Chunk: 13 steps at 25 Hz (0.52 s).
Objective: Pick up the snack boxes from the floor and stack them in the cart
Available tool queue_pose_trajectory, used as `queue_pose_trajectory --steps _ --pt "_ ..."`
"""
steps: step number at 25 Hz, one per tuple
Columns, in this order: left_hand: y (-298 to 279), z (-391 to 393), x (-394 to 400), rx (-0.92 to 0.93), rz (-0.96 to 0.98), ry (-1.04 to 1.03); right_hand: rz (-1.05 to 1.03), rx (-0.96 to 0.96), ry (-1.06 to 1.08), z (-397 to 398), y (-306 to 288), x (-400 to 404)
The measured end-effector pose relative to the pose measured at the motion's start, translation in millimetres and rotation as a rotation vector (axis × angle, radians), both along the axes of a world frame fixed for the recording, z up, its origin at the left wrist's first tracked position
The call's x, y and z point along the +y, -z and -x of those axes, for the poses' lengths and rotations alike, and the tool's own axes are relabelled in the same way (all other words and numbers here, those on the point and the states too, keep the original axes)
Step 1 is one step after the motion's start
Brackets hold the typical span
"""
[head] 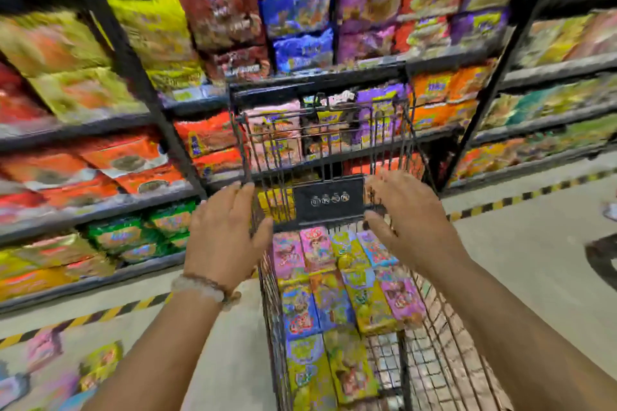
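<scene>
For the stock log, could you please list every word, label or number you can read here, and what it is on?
No text can be read with confidence.
Black plastic panel on the wire cart: four small white round icons, no legible words.
Colourful snack boxes in the cart: print too blurred.
Snack bags on the black metal shelves: lettering smeared by motion, unreadable.

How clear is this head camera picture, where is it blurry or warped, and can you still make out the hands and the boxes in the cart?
Head view: motion blur smears the shelves of snack bags, worst at the edges; wide-angle distortion bends the black shelf uprights. The left hand and right hand read fairly sharp, fingers straight. The colourful snack boxes in the black wire cart are recognisable, print unreadable; boxes on the grey floor are blurred.
</scene>
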<state>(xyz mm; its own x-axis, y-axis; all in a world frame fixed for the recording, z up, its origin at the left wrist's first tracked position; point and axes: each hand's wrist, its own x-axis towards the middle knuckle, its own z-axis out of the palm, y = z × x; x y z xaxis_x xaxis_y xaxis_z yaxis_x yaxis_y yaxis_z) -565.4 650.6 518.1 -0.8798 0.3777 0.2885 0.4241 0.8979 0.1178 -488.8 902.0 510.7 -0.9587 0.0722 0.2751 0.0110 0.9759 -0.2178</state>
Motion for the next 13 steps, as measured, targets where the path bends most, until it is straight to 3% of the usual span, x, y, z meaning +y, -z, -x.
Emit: queue_pose_trajectory --steps 8,13 --pt "-52.4 -107.6 -89.0 0.097 -0.026 -0.19 -0.11 0.064 -0.056 -71.3 -67.2 -77.9" --pt "-50.3 -177.4 -127.7 0.071 -0.041 -0.342 -0.12 -0.068 -0.13 -121.4 -70.7 -95.7"
